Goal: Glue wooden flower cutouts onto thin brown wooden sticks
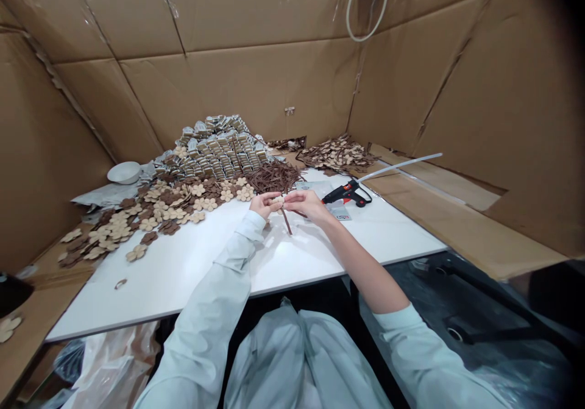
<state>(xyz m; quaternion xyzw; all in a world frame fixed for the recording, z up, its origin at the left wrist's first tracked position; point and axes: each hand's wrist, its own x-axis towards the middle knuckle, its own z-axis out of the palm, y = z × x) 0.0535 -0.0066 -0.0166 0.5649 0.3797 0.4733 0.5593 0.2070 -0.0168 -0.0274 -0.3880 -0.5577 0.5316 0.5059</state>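
Over the white board, my left hand (262, 204) pinches a small beige flower cutout (277, 200), mostly covered by fingers. My right hand (305, 203) meets it from the other side, its fingertips closed at the same piece. A thin dark brown strip (287, 222) hangs down from between the hands; which fingers grip it is hard to tell. Just right of my right hand lies a black glue gun (340, 193) with a long whitish glue stick (397, 166) sticking out of its back. Behind my hands is a heap of brown strips (275, 177).
Beige and brown flower cutouts (119, 226) spread over the left side. Stacked silver-and-gold packets (219, 153) rise at the back. More pieces (338, 153) pile at back right. A white bowl (124, 172) stands far left. Cardboard walls (256, 86) enclose the white board (183, 275).
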